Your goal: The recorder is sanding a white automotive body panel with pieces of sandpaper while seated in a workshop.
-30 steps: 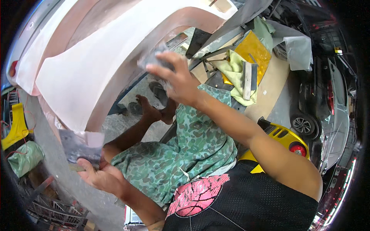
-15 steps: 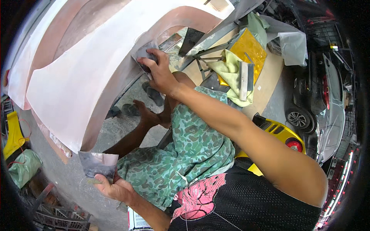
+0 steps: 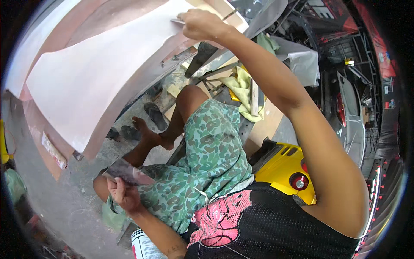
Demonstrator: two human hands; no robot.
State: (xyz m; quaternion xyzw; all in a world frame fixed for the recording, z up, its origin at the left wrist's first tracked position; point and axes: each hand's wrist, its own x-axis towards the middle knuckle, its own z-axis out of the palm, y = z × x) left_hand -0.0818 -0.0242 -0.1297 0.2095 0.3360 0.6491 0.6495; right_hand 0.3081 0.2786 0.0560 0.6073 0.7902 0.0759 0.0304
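Right hand (image 3: pixel 200 23) on pink panel (image 3: pixel 99 82)

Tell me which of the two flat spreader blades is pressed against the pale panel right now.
The blade under the right hand, at the pale panel's top. The other blade, in the left hand, is held off it by the knee.

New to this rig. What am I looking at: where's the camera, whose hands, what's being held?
There is no machine here: a person works with two bare hands, filmed by a wide fisheye camera on their own head, looking down, so straight edges bend near the rim. The right hand reaches up and presses a thin flat blade-like tool against a large pale pink curved panel. The left hand, low by the knee, holds a flat grey smeared board. The person sits in green patterned shorts, bare feet on the concrete floor beside dark sandals. A yellow cloth lies behind.
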